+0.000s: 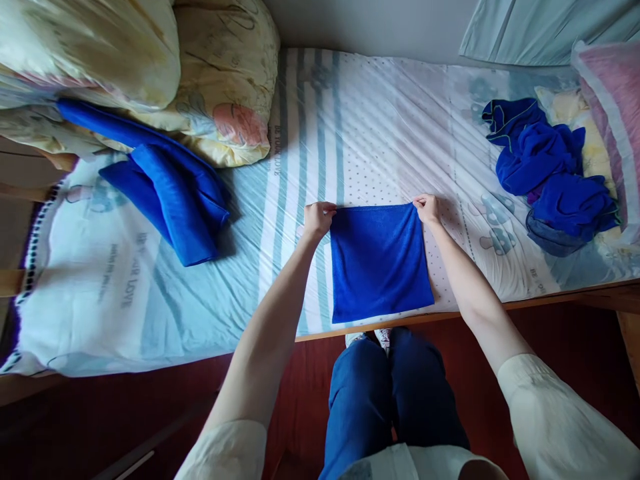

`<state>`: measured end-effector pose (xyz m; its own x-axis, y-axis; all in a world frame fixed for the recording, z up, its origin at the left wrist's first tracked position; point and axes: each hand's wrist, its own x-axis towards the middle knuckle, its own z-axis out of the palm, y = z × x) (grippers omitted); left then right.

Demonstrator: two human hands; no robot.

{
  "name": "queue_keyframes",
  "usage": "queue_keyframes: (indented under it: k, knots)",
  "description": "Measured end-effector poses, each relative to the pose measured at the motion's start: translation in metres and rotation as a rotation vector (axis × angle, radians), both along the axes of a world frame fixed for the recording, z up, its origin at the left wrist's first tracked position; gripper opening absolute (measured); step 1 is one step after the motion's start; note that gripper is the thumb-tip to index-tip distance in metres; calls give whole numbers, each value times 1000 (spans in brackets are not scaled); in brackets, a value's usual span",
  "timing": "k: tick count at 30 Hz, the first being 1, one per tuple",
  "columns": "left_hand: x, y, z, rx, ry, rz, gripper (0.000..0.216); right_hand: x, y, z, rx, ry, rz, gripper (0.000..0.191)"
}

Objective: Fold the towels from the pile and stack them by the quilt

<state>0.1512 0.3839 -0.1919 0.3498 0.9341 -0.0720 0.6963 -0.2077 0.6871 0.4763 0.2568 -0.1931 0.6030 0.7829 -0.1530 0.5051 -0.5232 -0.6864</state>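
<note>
A blue towel (380,267) is spread as a rough square at the front of the bed, its stitched edge on the far side. My left hand (319,219) pinches its far left corner, and my right hand (427,209) pinches the far right corner. Between them the far edge runs almost straight. Soft creases cross the cloth near the right corner, and its near edge lies close to the bed's front edge.
Rolled or folded blue cloths (175,200) lie on the left of the bed sheet (400,127), below a yellow floral quilt (225,87). A crumpled heap of blue cloths (545,160) sits at the right beside a pink pillow (617,120). The bed's wooden edge (560,297) runs along the front.
</note>
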Motion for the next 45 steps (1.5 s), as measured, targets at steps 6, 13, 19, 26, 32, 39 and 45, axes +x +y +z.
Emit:
queue_keyframes:
  k: [6,13,19,26,32,39,45]
  knots:
    - [-1,15,3,-15,123,-124,15,2,-2,4,-42,-25,75,16]
    - [-4,26,-3,26,189,-18,13,0,1,5,-61,-14,133,12]
    - [-6,23,-10,80,82,-47,7,2,3,-7,-13,51,187,12]
    - [2,19,-17,87,33,20,24,7,14,-24,16,-104,145,23]
    - [12,-63,-11,200,37,-197,54,-75,-32,-12,130,-308,411,53]
    - [0,-55,-29,174,17,-209,78,-49,-41,-18,42,-333,558,68]
    - [15,-90,-14,158,16,-248,77,-80,-44,-9,47,-354,544,73]
